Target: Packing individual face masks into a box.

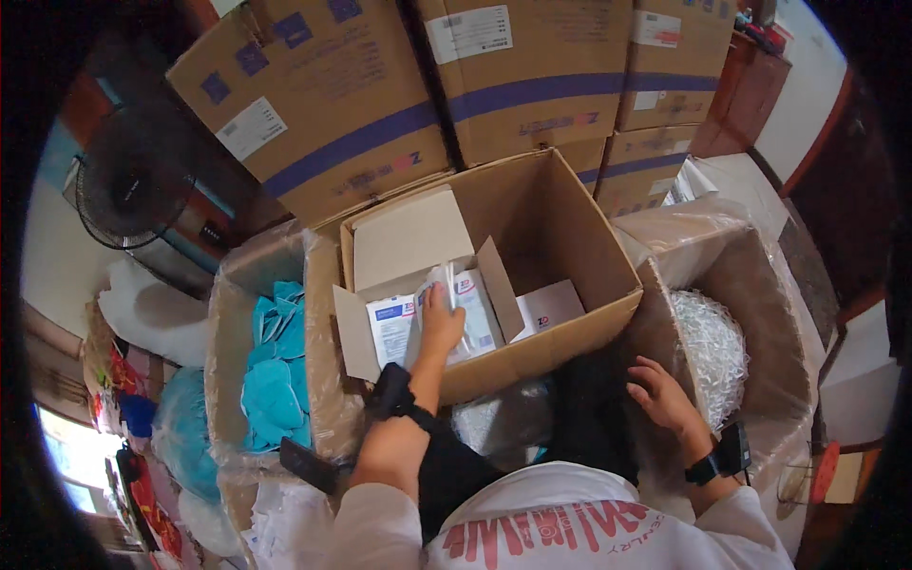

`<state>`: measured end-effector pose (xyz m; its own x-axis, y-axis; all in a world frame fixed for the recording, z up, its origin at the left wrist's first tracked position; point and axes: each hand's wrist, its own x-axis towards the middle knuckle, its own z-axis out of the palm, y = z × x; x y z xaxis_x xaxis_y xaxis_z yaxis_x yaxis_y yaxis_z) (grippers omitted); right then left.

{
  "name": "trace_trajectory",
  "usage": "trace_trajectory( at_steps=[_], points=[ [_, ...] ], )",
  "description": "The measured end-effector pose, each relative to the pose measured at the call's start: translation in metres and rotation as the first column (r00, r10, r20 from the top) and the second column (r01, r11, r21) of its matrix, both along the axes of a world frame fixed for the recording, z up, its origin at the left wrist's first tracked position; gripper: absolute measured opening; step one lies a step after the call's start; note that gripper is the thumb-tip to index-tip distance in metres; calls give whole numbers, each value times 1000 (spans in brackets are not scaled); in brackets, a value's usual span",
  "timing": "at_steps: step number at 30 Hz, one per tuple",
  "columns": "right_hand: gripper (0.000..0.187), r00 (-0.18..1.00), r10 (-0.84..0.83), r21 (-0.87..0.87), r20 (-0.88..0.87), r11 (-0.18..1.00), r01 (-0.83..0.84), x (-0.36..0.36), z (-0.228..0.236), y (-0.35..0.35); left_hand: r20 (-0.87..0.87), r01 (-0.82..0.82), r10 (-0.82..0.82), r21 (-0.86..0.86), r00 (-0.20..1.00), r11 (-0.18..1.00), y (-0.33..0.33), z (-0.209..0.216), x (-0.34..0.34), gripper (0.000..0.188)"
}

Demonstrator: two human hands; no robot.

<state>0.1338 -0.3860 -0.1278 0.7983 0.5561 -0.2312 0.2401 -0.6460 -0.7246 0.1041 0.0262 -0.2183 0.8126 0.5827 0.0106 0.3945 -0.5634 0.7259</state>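
My left hand (440,325) reaches into an open white carton (407,242), its fingers closed around a thin white packet (450,275). Flat white packets with blue print (481,306) stand or lie beside that hand in the carton. The carton sits in the left part of a large open brown cardboard box (579,214). My right hand (662,394) is empty, its fingers apart, beside the near right corner of the brown box. A second white carton (549,310) rests lower in the box, to the right of the first.
A plastic-lined box of turquoise pieces (275,380) stands left. Another lined box (769,399) with white shredded-looking strands (708,356) stands right. Tall sealed cardboard boxes (532,71) are stacked behind. A black fan (133,195) is at the far left. A clear bag (503,418) lies near my legs.
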Motion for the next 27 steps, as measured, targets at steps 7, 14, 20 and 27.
trace_trajectory(
  at_steps=[7, 14, 20, 27],
  points=[
    [34, 993, 115, -9, 41, 993, -114, -3, -1, 13, 146, -47, 122, -437, 982, 898, 46, 22, -51, 47],
    [34, 974, 213, -42, 72, 977, -210, -11, 6, 17, 174, -139, 249, -480, 953, 866, 77, 2, -76, 40],
    [34, 969, 242, -40, 57, 970, -240, -20, 3, 6, 44, -156, 195, -438, 980, 885, 56, 13, -60, 41],
    [35, 963, 258, -35, 76, 966, -256, -24, 3, 4, -75, -267, 258, -174, 963, 948, 48, 23, -62, 41]
  ],
)
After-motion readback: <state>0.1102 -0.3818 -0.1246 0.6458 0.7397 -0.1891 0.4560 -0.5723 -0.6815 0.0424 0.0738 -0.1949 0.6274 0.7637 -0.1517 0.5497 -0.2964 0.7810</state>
